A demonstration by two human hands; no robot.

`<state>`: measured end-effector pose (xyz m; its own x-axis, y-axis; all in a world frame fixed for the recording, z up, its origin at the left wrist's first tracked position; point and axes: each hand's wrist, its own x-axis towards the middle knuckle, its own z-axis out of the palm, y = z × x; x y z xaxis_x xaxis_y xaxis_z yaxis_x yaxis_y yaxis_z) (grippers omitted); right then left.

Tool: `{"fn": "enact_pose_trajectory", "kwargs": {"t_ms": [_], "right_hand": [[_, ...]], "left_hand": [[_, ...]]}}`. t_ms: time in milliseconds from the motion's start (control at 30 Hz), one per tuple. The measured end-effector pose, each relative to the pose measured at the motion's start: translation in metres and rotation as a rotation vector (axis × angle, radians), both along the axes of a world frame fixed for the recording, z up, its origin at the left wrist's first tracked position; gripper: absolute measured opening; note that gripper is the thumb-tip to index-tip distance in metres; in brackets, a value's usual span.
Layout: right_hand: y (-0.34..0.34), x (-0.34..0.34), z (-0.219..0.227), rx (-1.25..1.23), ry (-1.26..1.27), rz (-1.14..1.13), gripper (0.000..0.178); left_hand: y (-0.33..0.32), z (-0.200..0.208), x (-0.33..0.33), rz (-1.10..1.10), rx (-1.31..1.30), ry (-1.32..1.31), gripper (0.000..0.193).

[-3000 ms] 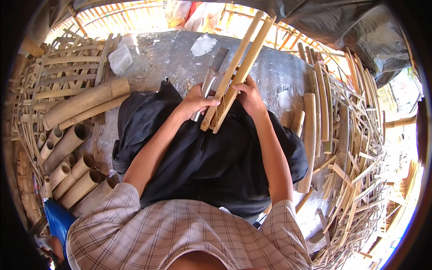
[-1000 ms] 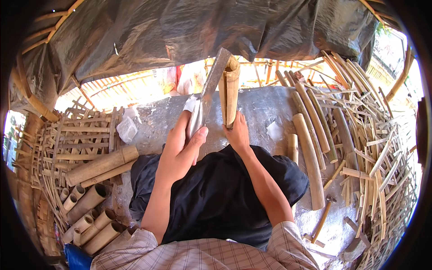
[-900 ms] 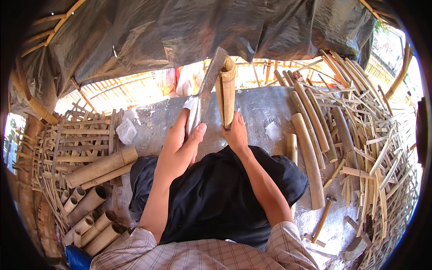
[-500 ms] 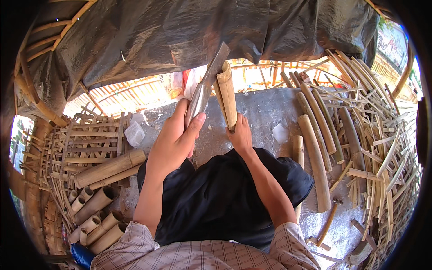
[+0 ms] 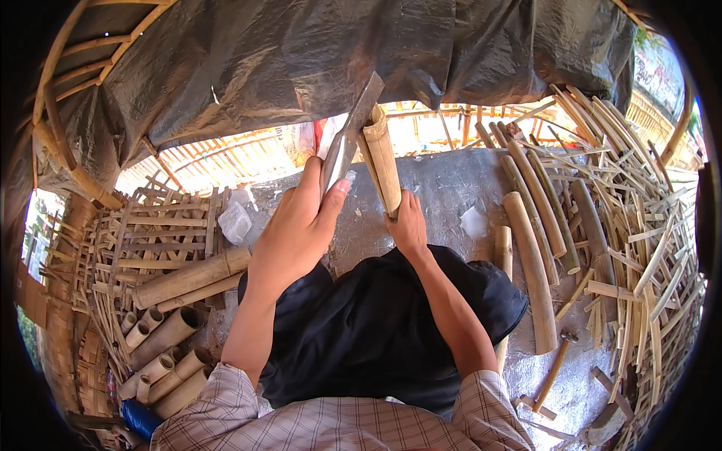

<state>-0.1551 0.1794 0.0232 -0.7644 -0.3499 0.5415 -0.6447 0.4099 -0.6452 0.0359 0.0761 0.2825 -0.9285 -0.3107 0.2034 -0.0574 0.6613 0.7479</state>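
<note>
My left hand (image 5: pixel 295 233) is closed around the grip end of a machete (image 5: pixel 348 137) with a wide metal blade, tilted up and to the right. The blade lies against the upper left edge of a split bamboo piece (image 5: pixel 382 154); whether it cuts into the wood I cannot tell. My right hand (image 5: pixel 410 227) grips the lower end of that bamboo, which stands nearly upright and leans slightly left. Both hands are raised in front of my dark-clothed lap (image 5: pixel 368 331). The palm side of my right hand is hidden.
On the right lie several bamboo poles (image 5: pixel 529 274), a heap of split strips (image 5: pixel 654 248) and a hammer (image 5: pixel 553 372). Bamboo tubes (image 5: pixel 180 328) and a slatted bamboo frame (image 5: pixel 162 222) are at the left. A dark tarpaulin (image 5: pixel 301 60) hangs ahead.
The whole view has shifted slightly, so surroundings and hands appear a little farther right. My grips and the machete's contact with the bamboo look the same.
</note>
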Motion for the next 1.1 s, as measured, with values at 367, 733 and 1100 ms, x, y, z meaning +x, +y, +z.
{"fn": "enact_pose_trajectory", "kwargs": {"t_ms": [367,733,1100], "right_hand": [[-0.006,0.004,-0.003,-0.005,0.008,-0.058,0.05],[-0.004,0.0,-0.003,0.032,0.025,-0.057,0.062],[-0.004,0.003,-0.002,-0.02,0.043,-0.072,0.061]], "left_hand": [[0.01,-0.001,0.0,0.008,0.118,0.014,0.027],[0.012,-0.005,-0.004,0.04,0.099,0.012,0.037],[0.01,-0.005,-0.008,0.059,-0.013,0.0,0.041]]}}
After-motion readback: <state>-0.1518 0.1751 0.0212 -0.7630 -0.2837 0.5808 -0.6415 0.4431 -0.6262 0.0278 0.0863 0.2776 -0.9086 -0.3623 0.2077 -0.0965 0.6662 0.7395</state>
